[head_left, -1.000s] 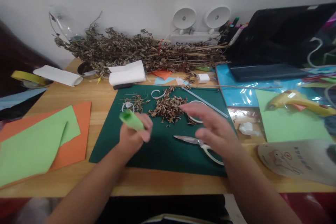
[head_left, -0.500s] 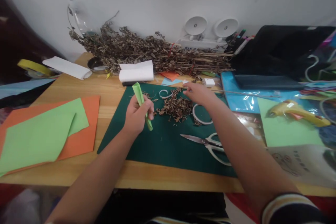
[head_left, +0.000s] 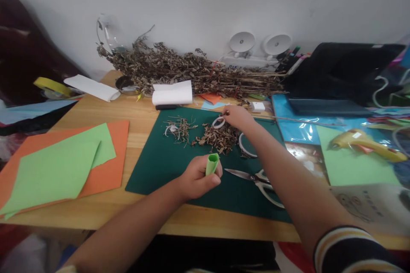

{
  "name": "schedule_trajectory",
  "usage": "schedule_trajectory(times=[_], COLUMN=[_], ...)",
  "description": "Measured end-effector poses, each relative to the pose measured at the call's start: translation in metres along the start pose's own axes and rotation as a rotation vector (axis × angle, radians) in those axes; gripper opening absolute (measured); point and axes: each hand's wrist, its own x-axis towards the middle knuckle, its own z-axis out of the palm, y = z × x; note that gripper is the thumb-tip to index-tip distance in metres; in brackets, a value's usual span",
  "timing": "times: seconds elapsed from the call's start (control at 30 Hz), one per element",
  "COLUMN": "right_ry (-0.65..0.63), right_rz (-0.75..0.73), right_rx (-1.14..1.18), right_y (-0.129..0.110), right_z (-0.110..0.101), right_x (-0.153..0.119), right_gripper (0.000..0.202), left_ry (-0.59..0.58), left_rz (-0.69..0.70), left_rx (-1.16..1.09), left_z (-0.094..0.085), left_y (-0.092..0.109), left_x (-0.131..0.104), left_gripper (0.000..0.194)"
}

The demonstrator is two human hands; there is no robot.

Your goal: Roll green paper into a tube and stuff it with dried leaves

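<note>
My left hand (head_left: 201, 176) is wrapped round a rolled light-green paper tube (head_left: 212, 163), its open end facing up over the green cutting mat (head_left: 192, 198). With its fingers closed, my right hand (head_left: 238, 117) pinches a small white ring (head_left: 218, 122) above the pile of crumbled dry leaves (head_left: 221, 138); the fingertips are partly hidden. A larger white ring (head_left: 246, 146) lies beside my right forearm. The scissors (head_left: 253, 177) rest on the mat, their handles partly behind that forearm. Left of the leaves is a small heap of thin dry stems (head_left: 182, 130) with a white curl.
Dried plant stalks (head_left: 179, 66) line the wall behind a white paper roll (head_left: 173, 93). Green sheets (head_left: 54, 166) overlap an orange sheet (head_left: 117, 158) at left. A yellow glue gun (head_left: 365, 143) and a dark laptop-like device (head_left: 346, 72) are at right.
My left hand has moved right and toward me, turning the green tube's open end upward. The right hand's fingers have closed, and the small white ring has shifted right with them.
</note>
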Motion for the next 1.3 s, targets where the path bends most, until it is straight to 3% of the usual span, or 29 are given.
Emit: schedule_trajectory(times=[0.17, 0.37, 0.63, 0.8, 1.03, 1.3], right_ry=[0.153, 0.324, 0.344, 0.337, 0.386, 0.585], right_rz=[-0.046, -0.138, -0.181, -0.167, -0.115, -0.018], right_rx=[0.126, 0.240, 0.180, 0.131, 0.125, 0.190], right_y=[0.006, 0.003, 0.005, 0.006, 0.008, 0.014], right_z=[-0.014, -0.021, -0.008, -0.010, -0.011, -0.022], right_x=[-0.026, -0.057, -0.059, -0.064, -0.063, -0.066], right_gripper=[0.023, 0.022, 0.021, 0.029, 0.023, 0.024], left_ry=[-0.173, -0.109, -0.126, -0.118, -0.132, -0.123], left_rz=[0.031, 0.025, -0.032, -0.046, -0.079, -0.096], left_rx=[0.202, 0.298, 0.371, 0.348, 0.332, 0.312], left_z=[0.001, 0.001, 0.001, 0.000, -0.001, -0.002], left_y=[0.003, 0.004, 0.004, 0.003, 0.002, 0.001], left_x=[0.001, 0.002, 0.002, 0.002, 0.001, 0.000], left_gripper=[0.034, 0.032, 0.036, 0.035, 0.034, 0.034])
